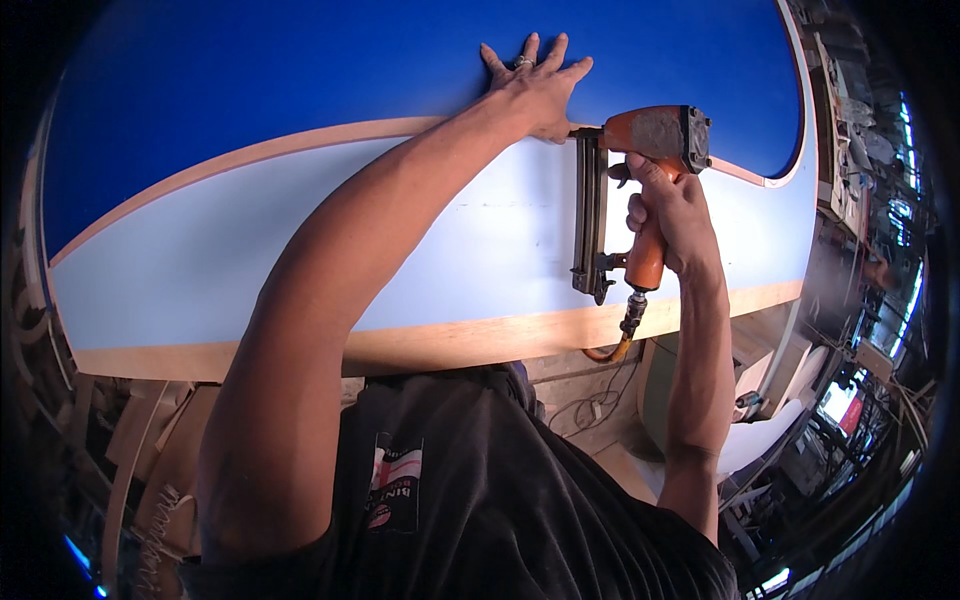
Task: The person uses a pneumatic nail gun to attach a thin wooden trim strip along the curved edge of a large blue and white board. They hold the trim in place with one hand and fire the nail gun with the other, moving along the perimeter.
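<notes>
My right hand (672, 215) is wrapped round the handle of an orange pneumatic nail gun (650, 130), thumb and fingers near the trigger. The gun's nose points left and meets the thin wooden strip (250, 152) that curves between a blue panel (300, 60) and a pale blue-white panel (420, 250). My left hand (535, 92) lies with spread fingers on the blue panel, its heel by the strip beside the nose. A ring is on one finger. The gun's dark magazine (590, 215) hangs over the pale panel.
An air hose (608, 353) runs from the handle's base over the bare wooden edge (470, 337) nearest me. Cut wood pieces (150, 440) stand below at left. At right are a curved white board (765, 440), a wooden bench (838, 170) and workshop clutter.
</notes>
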Tool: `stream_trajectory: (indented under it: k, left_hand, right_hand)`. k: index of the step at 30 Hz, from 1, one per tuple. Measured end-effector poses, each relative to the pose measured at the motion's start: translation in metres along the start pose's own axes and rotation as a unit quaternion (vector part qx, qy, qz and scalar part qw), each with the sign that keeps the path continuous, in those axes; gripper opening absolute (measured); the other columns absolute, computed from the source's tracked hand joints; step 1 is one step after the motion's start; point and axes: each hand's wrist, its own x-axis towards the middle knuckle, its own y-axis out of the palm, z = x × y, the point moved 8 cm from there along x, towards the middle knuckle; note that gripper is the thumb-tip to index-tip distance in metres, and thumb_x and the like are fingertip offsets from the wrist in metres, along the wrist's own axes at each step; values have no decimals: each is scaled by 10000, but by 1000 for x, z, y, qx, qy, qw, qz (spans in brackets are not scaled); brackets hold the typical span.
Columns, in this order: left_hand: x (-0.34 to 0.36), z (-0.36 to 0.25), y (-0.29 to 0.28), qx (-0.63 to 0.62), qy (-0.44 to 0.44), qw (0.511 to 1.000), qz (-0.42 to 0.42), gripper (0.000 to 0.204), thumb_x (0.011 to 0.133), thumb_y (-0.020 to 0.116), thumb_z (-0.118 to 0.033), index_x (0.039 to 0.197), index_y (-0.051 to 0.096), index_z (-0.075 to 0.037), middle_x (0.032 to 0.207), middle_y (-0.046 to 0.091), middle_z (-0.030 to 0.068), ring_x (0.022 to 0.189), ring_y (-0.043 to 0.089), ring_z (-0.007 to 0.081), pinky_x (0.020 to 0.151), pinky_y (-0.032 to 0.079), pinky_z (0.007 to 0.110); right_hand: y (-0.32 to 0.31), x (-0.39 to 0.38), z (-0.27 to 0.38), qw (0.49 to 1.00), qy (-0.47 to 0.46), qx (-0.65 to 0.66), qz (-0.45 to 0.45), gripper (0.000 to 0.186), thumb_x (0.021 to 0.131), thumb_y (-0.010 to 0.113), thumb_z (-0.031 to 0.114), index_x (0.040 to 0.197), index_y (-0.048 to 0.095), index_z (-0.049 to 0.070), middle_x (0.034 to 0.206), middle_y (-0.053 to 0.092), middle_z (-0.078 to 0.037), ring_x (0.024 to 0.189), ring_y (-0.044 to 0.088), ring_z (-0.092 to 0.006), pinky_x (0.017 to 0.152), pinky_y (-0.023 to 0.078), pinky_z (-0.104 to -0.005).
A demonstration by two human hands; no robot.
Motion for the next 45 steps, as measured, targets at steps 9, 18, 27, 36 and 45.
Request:
stream_trajectory:
  k: [9, 18, 27, 36, 45]
  left_hand:
    - [3, -1, 5, 7, 9, 1000, -12, 1151, 786, 912, -497, 1715, 248, -354, 1819, 74, 103, 1657, 79, 431, 1172, 98, 905]
    - [5, -10, 4, 2, 5, 999, -34, 1151, 774, 922, -537, 1708, 277, -349, 1815, 110, 98, 1656, 93, 428, 1184, 104, 895]
    - [6, -18, 7, -5, 3, 1000, -24, 1103, 802, 888, -363, 1713, 268, -348, 1817, 94, 96, 1663, 53, 411, 1188, 50, 896]
    - [-1, -14, -3, -24, 14, 1000, -14, 1159, 778, 894, -597, 1713, 265, -325, 1814, 88, 120, 1661, 69, 413, 1173, 68, 907]
    - [-2, -11, 2, -25, 17, 999, -19, 1173, 763, 895, -612, 1713, 272, -321, 1814, 88, 132, 1659, 70, 428, 1168, 63, 907]
  right_hand:
    - [8, -7, 9, 998, -44, -10, -31, 442, 992, 771, 368, 1149, 636, -22, 937, 664, -76, 602, 579, -94, 506, 479, -284]
    - [-5, -12, 6, 999, 10, -28, -43, 379, 1001, 760, 343, 1074, 694, -23, 787, 658, -40, 570, 565, -92, 508, 470, -282]
    - [-5, -14, 2, 999, 6, 0, -38, 377, 1003, 751, 306, 1181, 657, -12, 962, 700, -70, 604, 576, -95, 523, 489, -282]
    - [-12, -13, 5, 999, -20, 1, -46, 436, 980, 792, 363, 1159, 659, -12, 964, 690, -66, 621, 596, -102, 534, 501, -284]
    - [-9, -7, 4, 999, -26, 37, -25, 432, 976, 804, 362, 1134, 679, -21, 941, 713, -67, 606, 576, -97, 529, 482, -287]
